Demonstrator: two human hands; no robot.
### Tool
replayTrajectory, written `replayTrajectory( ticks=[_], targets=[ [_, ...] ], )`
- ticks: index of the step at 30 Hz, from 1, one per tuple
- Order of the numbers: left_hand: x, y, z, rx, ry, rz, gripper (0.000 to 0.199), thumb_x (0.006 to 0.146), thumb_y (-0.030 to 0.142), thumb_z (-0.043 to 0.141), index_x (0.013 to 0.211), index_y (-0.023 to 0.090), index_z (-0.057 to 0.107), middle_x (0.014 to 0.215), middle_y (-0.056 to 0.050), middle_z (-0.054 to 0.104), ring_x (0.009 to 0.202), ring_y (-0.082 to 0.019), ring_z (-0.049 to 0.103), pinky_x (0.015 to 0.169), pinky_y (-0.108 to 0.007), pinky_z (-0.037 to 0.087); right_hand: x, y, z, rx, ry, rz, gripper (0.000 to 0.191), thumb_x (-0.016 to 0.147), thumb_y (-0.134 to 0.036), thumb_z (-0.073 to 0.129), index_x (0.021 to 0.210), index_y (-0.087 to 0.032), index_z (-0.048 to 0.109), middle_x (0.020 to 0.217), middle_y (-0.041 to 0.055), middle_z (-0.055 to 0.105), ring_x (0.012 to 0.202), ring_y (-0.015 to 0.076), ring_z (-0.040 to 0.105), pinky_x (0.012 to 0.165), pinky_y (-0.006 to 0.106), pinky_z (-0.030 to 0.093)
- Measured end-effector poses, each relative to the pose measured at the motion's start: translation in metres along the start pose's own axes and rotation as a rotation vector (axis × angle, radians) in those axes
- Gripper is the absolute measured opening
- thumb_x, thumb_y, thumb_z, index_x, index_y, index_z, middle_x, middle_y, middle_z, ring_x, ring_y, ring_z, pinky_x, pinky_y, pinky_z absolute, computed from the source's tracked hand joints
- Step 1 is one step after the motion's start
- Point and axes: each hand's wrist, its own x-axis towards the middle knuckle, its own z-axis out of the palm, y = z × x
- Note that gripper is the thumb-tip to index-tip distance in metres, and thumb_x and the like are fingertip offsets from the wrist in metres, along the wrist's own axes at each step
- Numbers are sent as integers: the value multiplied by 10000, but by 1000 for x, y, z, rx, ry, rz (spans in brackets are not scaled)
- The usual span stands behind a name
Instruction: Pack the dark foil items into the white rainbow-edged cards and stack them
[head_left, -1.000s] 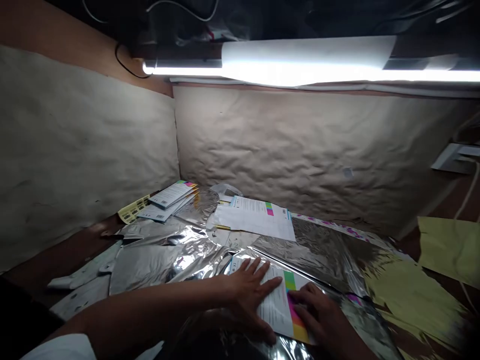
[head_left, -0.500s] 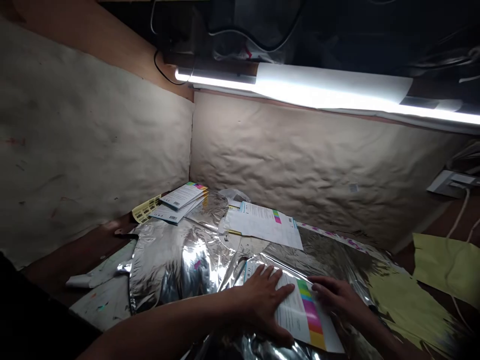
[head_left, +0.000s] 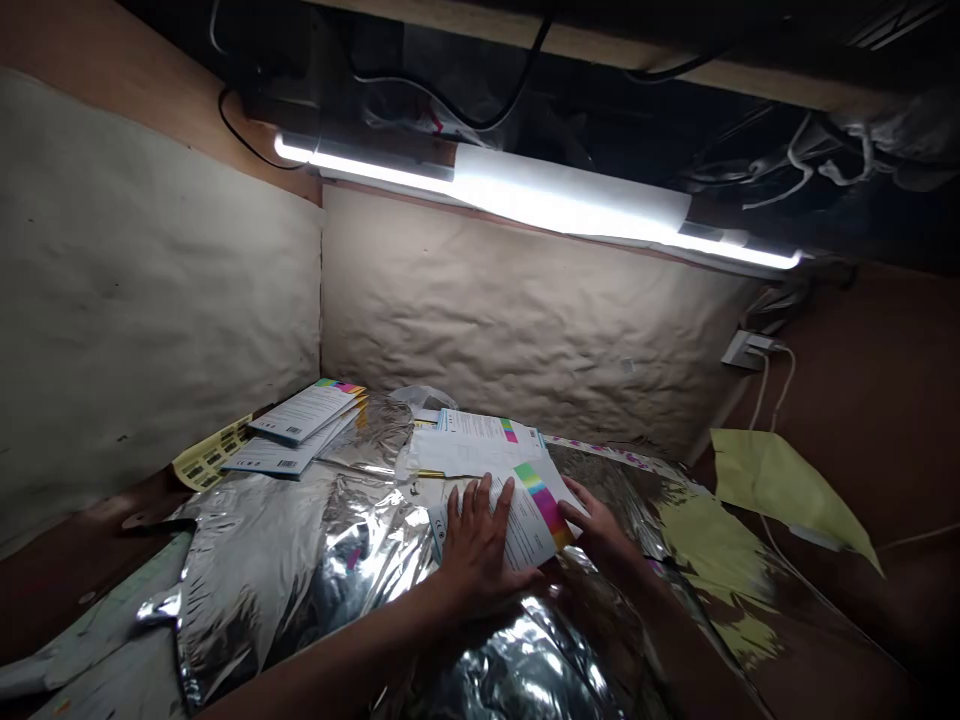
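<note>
A white printed paper packet [head_left: 527, 535] with a rainbow band lies tilted in front of me, on the silver foil-covered table [head_left: 300, 560]. My left hand [head_left: 476, 535] rests flat on its left part, fingers stretched out and slightly apart. At its right edge my right hand [head_left: 596, 530] pinches the packet between thumb and fingers. Just behind are a white sheet [head_left: 487, 455] and another printed sheet [head_left: 472, 424] with a small colour band. Part of the packet is hidden under my left hand.
Several similar packets [head_left: 304, 412] are stacked at the back left beside a yellow label sheet [head_left: 210, 455]. A lit tube lamp [head_left: 570, 205] hangs above the papered back wall [head_left: 480, 320]. Yellow paper [head_left: 780, 480] and a cabled socket [head_left: 742, 350] are at right.
The packet and both hands have moved away from me, nearer the white sheet, and the packet's right edge is now raised. The camera view has shifted to the right.
</note>
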Motion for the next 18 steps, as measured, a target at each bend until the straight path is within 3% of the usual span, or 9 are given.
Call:
replayTrajectory(
  ticks=[3, 5, 7, 9, 12, 15, 18],
  targets=[
    [-2, 6, -11, -25, -1, -1, 1170, 595, 810, 652, 1539, 245, 254, 1486, -206, 370, 1329, -450, 351, 1087, -620, 209, -9, -4, 4, 148, -72, 13, 711, 661, -377, 826, 1289, -216, 534, 1194, 99, 685, 1014, 300, 678, 834, 404, 550],
    [0, 8, -23, -115, -47, -31, 1070, 659, 794, 615, 1531, 278, 271, 1351, -173, 510, 1189, -401, 508, 986, -538, 373, -11, -7, -2, 145, -120, 58, 716, 607, -334, 855, 1249, -189, 574, 1115, 102, 713, 981, 307, 685, 832, 413, 542],
    [5, 8, -33, -290, -125, -110, 1007, 714, 739, 615, 1532, 271, 259, 1168, -131, 619, 1017, -341, 615, 857, -440, 460, -13, -7, -10, 113, -176, 78, 722, 580, -328, 863, 1237, -187, 597, 1100, 94, 715, 990, 304, 678, 856, 419, 528],
    [10, 6, -35, -578, -226, -198, 978, 732, 661, 654, 1519, 217, 282, 1033, -99, 668, 917, -292, 655, 804, -379, 478, -15, -6, -14, 43, -244, 55, 705, 577, -340, 860, 1223, -199, 617, 1106, 74, 710, 998, 285, 668, 876, 402, 512],
    [14, -2, -22, -945, -412, -186, 727, 735, 525, 686, 1326, 131, 534, 954, -86, 694, 862, -243, 662, 768, -321, 487, -19, -1, -8, -170, -357, 7, 581, 624, -391, 816, 1154, -206, 664, 1027, 40, 720, 903, 246, 667, 795, 347, 515],
    [12, -10, -4, -941, -450, -153, 405, 713, 389, 664, 1002, 104, 660, 867, -67, 688, 759, -203, 636, 670, -276, 469, -25, 4, 6, -309, -416, -23, 420, 687, -376, 746, 1063, -193, 706, 923, 21, 721, 815, 220, 649, 720, 310, 500],
    [14, -16, 3, -826, -383, -163, 293, 671, 311, 654, 886, 113, 643, 797, -32, 662, 703, -170, 596, 634, -251, 436, -29, 8, 17, -439, -346, -111, 343, 705, -237, 679, 1044, -199, 718, 929, 11, 718, 840, 212, 636, 751, 299, 479]
  ],
)
